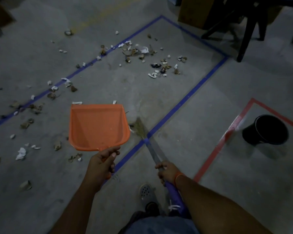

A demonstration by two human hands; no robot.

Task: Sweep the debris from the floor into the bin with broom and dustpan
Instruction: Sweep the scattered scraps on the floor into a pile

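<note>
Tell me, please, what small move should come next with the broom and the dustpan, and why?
Probably lower the orange dustpan to the floor by the nearest scraps. The left hand holds it by the handle and the pan looks empty, while the right hand grips the broom, its bristles beside the pan. Paper and leaf debris remains scattered, and the black bin waits to the right.

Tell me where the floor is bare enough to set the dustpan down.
Bare floor lies between the blue tape and red tape, left of the bin, and by the left hand. Debris crowds ahead and to the dustpan's left.
</note>
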